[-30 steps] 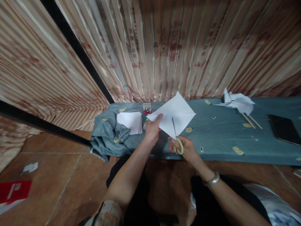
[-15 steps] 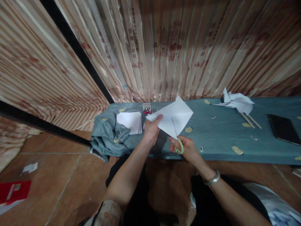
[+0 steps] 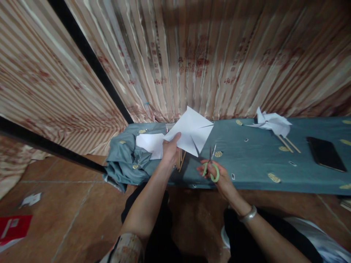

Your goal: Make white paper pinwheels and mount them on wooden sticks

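Held up by one corner in my left hand [image 3: 170, 148] is a square sheet of white paper [image 3: 189, 129], with slits running in from its right and bottom corners. My right hand [image 3: 216, 173] grips a pair of scissors [image 3: 211, 166] by light green handles, blades pointing up and slightly apart, clear of the paper. Under my left hand, several thin wooden sticks [image 3: 180, 160] lie on the blue-green cloth. A stack of white paper [image 3: 150, 144] rests to the left, partly covered by a cloth fold.
Two sticks carry white paper pinwheels [image 3: 274, 122] on the right of the cloth-covered bench [image 3: 255, 164]. A black phone or tablet [image 3: 326, 153] lies beyond them. Behind hangs a striped curtain [image 3: 175, 54]; a dark post [image 3: 90, 62] slants at left. A red packet [image 3: 13, 228] is on the floor.
The scissors have come out of the paper's lower slit and away from it. My left hand has shifted the sheet left and turned it, so the second slit shows and the sticks are uncovered.
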The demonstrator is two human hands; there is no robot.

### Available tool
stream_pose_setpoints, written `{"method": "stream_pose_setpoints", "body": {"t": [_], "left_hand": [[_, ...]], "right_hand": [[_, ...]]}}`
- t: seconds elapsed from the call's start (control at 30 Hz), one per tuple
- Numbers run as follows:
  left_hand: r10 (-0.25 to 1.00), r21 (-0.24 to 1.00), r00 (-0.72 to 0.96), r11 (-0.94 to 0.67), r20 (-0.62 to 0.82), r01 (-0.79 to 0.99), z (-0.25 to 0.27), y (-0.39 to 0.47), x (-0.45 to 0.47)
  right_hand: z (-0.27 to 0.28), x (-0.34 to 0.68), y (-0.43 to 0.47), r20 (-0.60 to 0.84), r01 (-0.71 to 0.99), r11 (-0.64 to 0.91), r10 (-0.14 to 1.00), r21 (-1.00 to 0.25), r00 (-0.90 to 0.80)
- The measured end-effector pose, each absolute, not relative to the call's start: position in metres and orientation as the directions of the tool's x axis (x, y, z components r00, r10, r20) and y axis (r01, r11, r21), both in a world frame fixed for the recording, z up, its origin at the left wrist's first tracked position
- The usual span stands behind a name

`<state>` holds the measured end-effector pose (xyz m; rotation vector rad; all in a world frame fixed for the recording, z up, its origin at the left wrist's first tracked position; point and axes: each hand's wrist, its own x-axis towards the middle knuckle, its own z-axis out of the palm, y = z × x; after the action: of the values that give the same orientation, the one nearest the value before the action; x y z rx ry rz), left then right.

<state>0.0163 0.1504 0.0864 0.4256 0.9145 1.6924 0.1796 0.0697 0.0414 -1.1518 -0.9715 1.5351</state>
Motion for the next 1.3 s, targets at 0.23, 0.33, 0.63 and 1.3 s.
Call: {"method": "stream_pose_setpoints", "body": {"t": [0.23, 0.33, 0.63, 1.3], "left_hand": [[0.973, 0.767, -0.177, -0.001, -0.147, -0.642, 0.069, 0.144, 0.047], [0.983, 0.784, -0.133, 0.017, -0.127, -0.62, 0.069, 0.14, 0.056], [0.984, 0.852, -0.058, 0.117, -0.17, -0.511, 0.064, 0.141, 0.048], [0.959, 0.986, 0.284, -0.024, -0.023, 0.163, 0.038, 0.159, 0.036]], "right_hand": [[0.054, 0.182, 0.087, -0.217, -0.396, -0.156, 0.969, -0.905, 0.116], [0.055, 0.183, 0.093, -0.264, -0.412, -0.191, 0.956, -0.891, 0.128], [0.053, 0.212, 0.106, -0.145, -0.157, -0.121, 0.978, -0.98, 0.152], [0.08, 0.256, 0.097, 0.043, 0.332, 0.086, 0.99, -0.939, -0.133]]}}
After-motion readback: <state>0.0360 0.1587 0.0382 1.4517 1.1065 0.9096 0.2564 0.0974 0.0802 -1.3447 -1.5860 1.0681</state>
